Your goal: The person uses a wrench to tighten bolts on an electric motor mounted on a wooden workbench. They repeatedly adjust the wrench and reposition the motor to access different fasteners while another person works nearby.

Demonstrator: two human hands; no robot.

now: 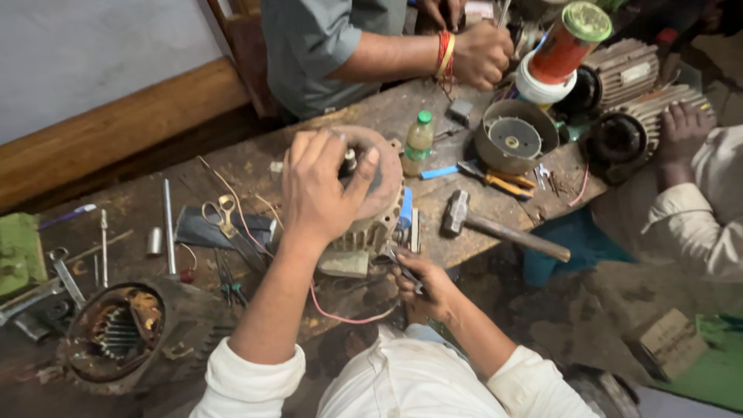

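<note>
This is a motor repair workshop: a grimy, scarred wooden table (495, 205) carries a hammer (495, 224) just right of the left hand (321, 186), scissors (224, 217) and spanners (62, 275) to its left, and opened electric motors (116, 333) with bare windings nearby.

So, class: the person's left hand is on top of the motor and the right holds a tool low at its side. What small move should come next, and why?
Probably keep the left hand pressing on the motor end cover while the right hand works its small tool at the housing's lower edge. The motor sits near the workbench edge, so it seems to need steadying.
</note>
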